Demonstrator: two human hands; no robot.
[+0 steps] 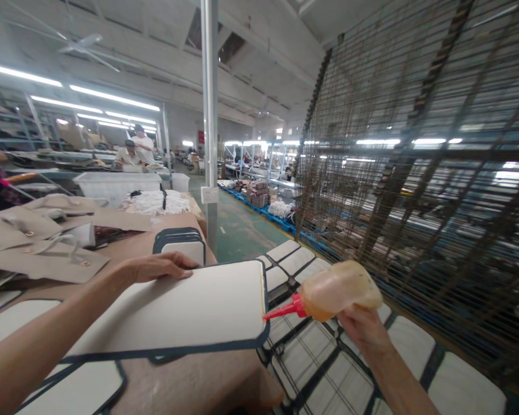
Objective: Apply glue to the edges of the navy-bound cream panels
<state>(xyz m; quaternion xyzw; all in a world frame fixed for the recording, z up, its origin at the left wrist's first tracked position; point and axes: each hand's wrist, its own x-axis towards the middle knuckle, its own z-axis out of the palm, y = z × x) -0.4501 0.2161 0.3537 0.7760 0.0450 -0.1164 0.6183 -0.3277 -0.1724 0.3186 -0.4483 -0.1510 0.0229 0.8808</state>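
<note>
My left hand (166, 267) grips the far edge of a white panel (199, 308) with rounded corners and a dark blue border. In my right hand (363, 325) is a squeeze glue bottle (339, 291), tilted on its side, holding amber liquid. Its red nozzle (285, 309) points left, the tip at the panel's right edge. A thin yellowish line of glue runs along that edge above the tip. My right fingers are partly hidden behind the bottle.
Similar panels lie on a wire rack (328, 369) below right. A tall stack of wire racks (415, 144) rises at right. Beige bag pieces (47, 242) and a pile of panels (181, 245) rest on the brown-covered table (190, 380). A metal post (210, 115) stands ahead; people work beyond.
</note>
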